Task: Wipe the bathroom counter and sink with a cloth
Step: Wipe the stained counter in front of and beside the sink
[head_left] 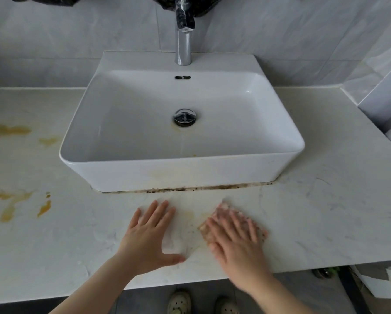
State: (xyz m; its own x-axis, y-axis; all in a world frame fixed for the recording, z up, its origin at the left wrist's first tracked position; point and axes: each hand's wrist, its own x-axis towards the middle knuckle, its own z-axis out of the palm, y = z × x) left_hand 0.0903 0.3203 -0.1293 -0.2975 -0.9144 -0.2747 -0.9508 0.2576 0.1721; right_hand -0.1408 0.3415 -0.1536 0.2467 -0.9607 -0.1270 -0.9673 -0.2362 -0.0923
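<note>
My right hand [235, 232] presses the cloth [221, 208] flat, fingers spread, at the sink's [183, 173] six o'clock; left hand [149, 236] braces open-palmed on the counter [325, 211]. Firm overlapping strokes, then orange stains [11, 130] toward nine o'clock.

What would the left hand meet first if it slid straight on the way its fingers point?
Probably the dark grimy seam at the base of the white rectangular ceramic basin; the left hand lies flat on the pale marble counter, with only bare counter between.
</note>
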